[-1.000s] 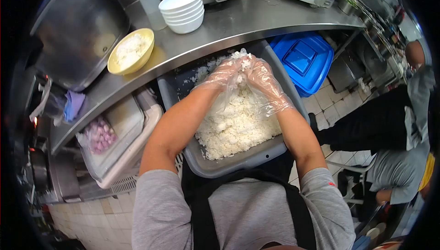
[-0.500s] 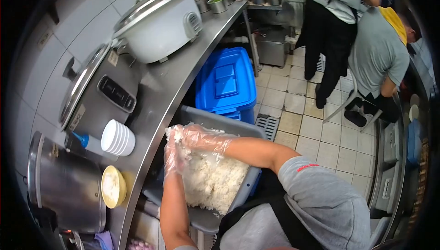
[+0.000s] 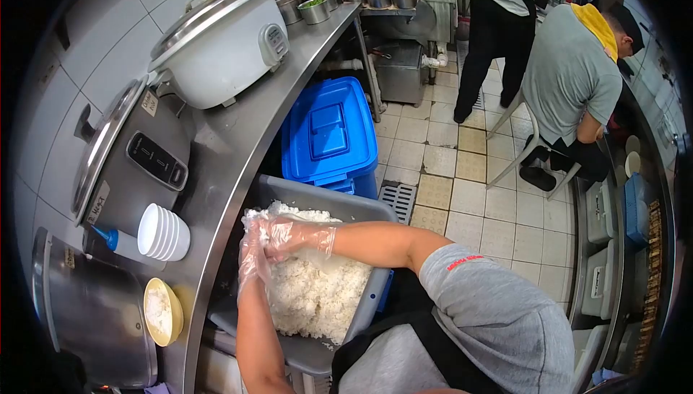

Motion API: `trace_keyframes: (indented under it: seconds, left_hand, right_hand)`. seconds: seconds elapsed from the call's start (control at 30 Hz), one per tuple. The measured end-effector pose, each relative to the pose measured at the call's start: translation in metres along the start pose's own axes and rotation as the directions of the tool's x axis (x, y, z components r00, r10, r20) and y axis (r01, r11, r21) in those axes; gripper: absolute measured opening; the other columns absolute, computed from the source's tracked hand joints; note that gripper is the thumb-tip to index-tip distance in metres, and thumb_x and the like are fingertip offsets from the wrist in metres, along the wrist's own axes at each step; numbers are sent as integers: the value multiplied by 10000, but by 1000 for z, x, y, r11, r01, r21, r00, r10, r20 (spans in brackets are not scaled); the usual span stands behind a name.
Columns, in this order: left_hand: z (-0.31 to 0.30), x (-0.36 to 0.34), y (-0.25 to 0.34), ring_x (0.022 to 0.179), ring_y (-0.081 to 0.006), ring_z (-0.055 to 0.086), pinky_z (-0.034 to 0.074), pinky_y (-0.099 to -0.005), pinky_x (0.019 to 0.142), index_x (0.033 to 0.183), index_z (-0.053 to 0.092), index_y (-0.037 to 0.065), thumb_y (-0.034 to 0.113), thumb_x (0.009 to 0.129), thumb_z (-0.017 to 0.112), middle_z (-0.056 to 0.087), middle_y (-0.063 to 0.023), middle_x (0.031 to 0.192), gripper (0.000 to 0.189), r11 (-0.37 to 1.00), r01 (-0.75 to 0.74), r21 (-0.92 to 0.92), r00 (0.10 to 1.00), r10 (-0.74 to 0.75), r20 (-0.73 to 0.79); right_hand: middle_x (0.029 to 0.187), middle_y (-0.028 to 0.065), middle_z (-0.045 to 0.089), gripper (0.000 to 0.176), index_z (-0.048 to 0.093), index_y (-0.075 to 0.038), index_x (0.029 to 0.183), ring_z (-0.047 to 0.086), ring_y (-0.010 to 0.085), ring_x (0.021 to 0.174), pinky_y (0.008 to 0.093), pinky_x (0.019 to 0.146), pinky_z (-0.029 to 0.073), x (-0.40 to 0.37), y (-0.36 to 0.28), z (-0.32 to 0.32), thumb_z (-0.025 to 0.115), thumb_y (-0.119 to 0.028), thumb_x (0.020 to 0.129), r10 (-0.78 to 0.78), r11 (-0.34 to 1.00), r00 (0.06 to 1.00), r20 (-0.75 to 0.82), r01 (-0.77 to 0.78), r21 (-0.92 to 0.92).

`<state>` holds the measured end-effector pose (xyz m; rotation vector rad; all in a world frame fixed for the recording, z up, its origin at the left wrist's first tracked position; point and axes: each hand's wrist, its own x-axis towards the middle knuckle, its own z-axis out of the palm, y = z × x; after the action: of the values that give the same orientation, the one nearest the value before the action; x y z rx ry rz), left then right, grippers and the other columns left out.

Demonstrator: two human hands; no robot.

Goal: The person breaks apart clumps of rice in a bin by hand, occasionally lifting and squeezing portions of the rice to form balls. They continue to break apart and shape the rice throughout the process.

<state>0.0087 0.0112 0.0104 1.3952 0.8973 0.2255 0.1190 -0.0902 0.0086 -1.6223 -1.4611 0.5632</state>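
Observation:
Cooked white rice (image 3: 321,296) lies heaped in a deep grey plastic tub (image 3: 364,210). My left hand (image 3: 254,253), in a clear plastic glove, is raised over the tub's left side with its fingers closed. My right hand (image 3: 294,237), gloved the same way, comes in from the right and presses against it. Grains stick to both gloves, and some rice shows between the hands near the fingertips. Much of what the palms hold is hidden by the gloves and fingers.
Left of the tub runs a steel counter (image 3: 234,149) bearing a white rice cooker (image 3: 216,55), a grey cooker (image 3: 137,149), stacked white cups (image 3: 164,233) and a yellow bowl (image 3: 173,311). Beyond the tub stands a blue lidded bin (image 3: 328,134). Two people work farther back, one on a chair (image 3: 509,116).
The whole view has shifted, with most things appearing farther left. My hands stay together above the rice, and their fingers have closed in more tightly.

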Motion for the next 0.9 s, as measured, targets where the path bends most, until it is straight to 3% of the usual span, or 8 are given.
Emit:
trace_keyframes:
  seconds: [0.03, 0.07, 0.17, 0.2, 0.5, 0.7, 0.87, 0.9]
  left_hand:
    - [4, -4, 2, 907, -175, 582, 502, -313, 600, 1216, 530, 104, 605, 849, 503, 592, -63, 1103, 622, 999, -17, 27, 1000, 16, 16]
    - [7, -6, 3, 904, -179, 581, 495, -311, 598, 1224, 526, 115, 629, 840, 491, 593, -56, 1110, 642, 998, -36, 53, 999, 34, 32]
    - [15, -14, 8, 882, -162, 576, 484, -290, 552, 1221, 536, 115, 644, 834, 484, 595, -41, 1103, 657, 991, -57, 121, 998, 57, 6]
    - [15, -14, 9, 870, -159, 580, 489, -284, 529, 1216, 542, 108, 624, 839, 496, 599, -42, 1092, 641, 990, -62, 130, 998, 64, -7]
    - [2, -1, 1, 685, -144, 596, 463, -237, 395, 1148, 577, 37, 463, 877, 546, 616, -70, 991, 506, 982, -172, 82, 984, 176, -40]
    - [-12, 15, -8, 570, -144, 570, 445, -253, 361, 1043, 609, 29, 314, 877, 576, 616, -60, 832, 331, 964, -262, 42, 965, 262, -8]
    - [3, -3, 6, 464, -118, 520, 355, -261, 343, 919, 622, 53, 278, 858, 606, 577, -15, 652, 233, 960, -274, 55, 961, 272, 40]
    - [2, -7, 9, 524, -124, 563, 389, -234, 377, 1006, 621, 41, 354, 821, 626, 620, -27, 757, 364, 970, -221, 100, 973, 213, 84]
  right_hand:
    - [1035, 208, 616, 813, 389, -72, 1282, 606, 337, 966, 401, 819, 483, -4, -6, -9, 739, -449, 652, 69, 990, 995, 74, -78, 117]
    - [880, 193, 644, 525, 499, -63, 1105, 636, 337, 836, 430, 739, 493, 1, 18, 9, 677, -374, 722, -106, 983, 987, -121, 123, 136]
    - [941, 206, 642, 345, 551, -41, 1089, 633, 343, 897, 412, 768, 497, 13, 28, 13, 601, -216, 795, -122, 992, 974, -191, 116, -41]
    - [926, 215, 638, 261, 582, -26, 1026, 628, 349, 895, 413, 754, 499, 4, 19, 6, 553, -180, 818, -112, 989, 954, -278, 135, 63]
    - [797, 162, 645, 190, 629, -91, 901, 640, 328, 748, 435, 685, 498, 18, 45, 13, 592, -182, 738, -422, 903, 837, -348, 352, -247]
    - [754, 188, 640, 237, 643, -57, 883, 636, 355, 753, 440, 674, 502, 21, 44, 14, 605, -219, 715, -225, 901, 965, -132, 155, -404]
    - [775, 213, 641, 297, 639, -31, 884, 627, 380, 767, 438, 689, 503, 25, 52, 15, 615, -277, 721, -109, 961, 979, -170, 61, -269]
    - [791, 216, 643, 312, 639, -27, 884, 625, 385, 773, 437, 692, 503, 29, 59, 17, 622, -291, 718, -82, 967, 980, -181, 34, -252]
